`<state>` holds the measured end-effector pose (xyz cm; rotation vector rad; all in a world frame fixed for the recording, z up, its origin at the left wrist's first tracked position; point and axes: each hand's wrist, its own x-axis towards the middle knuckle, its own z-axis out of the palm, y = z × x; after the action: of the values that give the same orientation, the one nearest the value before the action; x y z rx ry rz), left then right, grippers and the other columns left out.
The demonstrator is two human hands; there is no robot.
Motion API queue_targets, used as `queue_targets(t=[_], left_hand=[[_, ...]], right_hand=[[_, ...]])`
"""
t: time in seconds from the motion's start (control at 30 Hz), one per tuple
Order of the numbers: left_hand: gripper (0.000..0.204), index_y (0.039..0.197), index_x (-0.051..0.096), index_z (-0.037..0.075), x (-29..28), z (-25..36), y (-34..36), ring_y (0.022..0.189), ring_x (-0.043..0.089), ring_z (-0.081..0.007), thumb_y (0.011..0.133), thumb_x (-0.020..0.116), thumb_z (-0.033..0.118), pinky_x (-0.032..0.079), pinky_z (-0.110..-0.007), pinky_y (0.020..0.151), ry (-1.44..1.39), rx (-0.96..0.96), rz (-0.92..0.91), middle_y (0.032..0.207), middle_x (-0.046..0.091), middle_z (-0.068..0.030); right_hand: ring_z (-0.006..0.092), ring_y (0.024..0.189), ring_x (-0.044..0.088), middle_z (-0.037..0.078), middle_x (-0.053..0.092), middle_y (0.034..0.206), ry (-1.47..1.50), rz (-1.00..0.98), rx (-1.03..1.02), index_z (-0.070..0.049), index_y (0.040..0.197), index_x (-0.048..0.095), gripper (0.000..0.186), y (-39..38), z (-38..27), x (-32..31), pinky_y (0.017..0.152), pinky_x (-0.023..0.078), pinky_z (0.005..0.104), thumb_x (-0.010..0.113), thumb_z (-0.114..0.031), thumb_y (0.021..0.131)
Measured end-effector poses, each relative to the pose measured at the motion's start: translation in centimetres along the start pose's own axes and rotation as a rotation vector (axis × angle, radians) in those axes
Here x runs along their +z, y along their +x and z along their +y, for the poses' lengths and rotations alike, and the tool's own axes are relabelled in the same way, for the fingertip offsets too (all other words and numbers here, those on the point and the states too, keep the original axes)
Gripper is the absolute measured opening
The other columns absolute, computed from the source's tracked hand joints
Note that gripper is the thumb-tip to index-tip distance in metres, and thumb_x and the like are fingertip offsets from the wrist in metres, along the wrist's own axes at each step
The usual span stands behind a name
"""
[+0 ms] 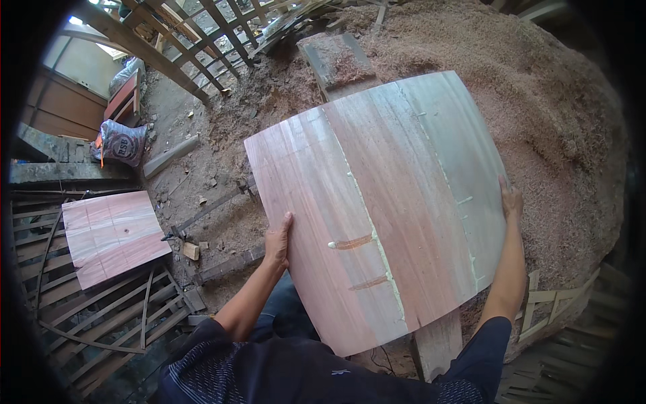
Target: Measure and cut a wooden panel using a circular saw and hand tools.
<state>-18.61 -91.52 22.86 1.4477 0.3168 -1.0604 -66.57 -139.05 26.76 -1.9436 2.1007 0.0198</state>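
Observation:
A wide wooden panel (pixel 397 222), made of several boards joined edge to edge, fills the middle of the view. Pale glue beads run along its seams, and two brown smears cross the board left of the main seam. My left hand (pixel 277 240) grips the panel's left edge, thumb on the top face. At the right edge, my right hand (pixel 511 199) grips it too, its thumb pointing up along the edge. The fingers of both hands are partly hidden by the panel. Beneath it, a wooden plank (pixel 437 343) shows at the near side.
A smaller wooden panel (pixel 116 236) lies on a slatted wooden frame (pixel 101 316) at left. A printed sack (pixel 123 143) stands behind it. Sawdust (pixel 552 114) is heaped at right and back. A wooden lattice (pixel 195 40) stands at the far left. A small wood block (pixel 191 251) lies near my left arm.

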Motion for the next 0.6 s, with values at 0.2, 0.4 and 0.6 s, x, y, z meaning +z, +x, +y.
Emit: queue_targets(t=[0.2, 0.4, 0.6], left_hand=[[0.065, 0.125, 0.060, -0.007, 1.6, 2.0, 2.1, 0.094, 0.073, -0.0273, 0.087, 0.083, 0.041, 0.062, -0.044, 0.085, 0.062, -0.062, 0.041, 0.109, 0.073, -0.0173], [0.076, 0.129, 0.058, -0.006, 0.7, -0.2, 3.9, 0.097, 0.073, -0.0278, 0.084, 0.084, 0.049, 0.060, -0.045, 0.088, 0.098, -0.032, 0.032, 0.112, 0.072, -0.0172], [0.079, 0.135, 0.054, -0.004, 1.3, 1.1, 3.2, 0.104, 0.071, -0.0290, 0.085, 0.082, 0.051, 0.058, -0.047, 0.094, 0.099, -0.132, -0.016, 0.120, 0.069, -0.0169]], right_hand=[[0.0428, 0.110, 0.067, 0.031, 0.071, 0.111, 0.064, 0.009, -0.017, 0.008, 0.112, 0.073, 0.102, 1.3, -2.0, 0.7, 0.097, 0.049, 0.0470, 0.054, -0.087, 0.081], [0.0442, 0.128, 0.059, 0.033, 0.063, 0.131, 0.035, -0.083, 0.049, 0.008, 0.131, 0.065, 0.110, 3.3, -2.0, 2.0, 0.108, 0.044, 0.0465, 0.054, -0.088, 0.078], [0.0465, 0.125, 0.060, 0.036, 0.064, 0.125, -0.023, -0.057, -0.019, 0.010, 0.120, 0.069, 0.106, 5.1, 0.1, 2.8, 0.106, 0.045, 0.0483, 0.049, -0.087, 0.082]])
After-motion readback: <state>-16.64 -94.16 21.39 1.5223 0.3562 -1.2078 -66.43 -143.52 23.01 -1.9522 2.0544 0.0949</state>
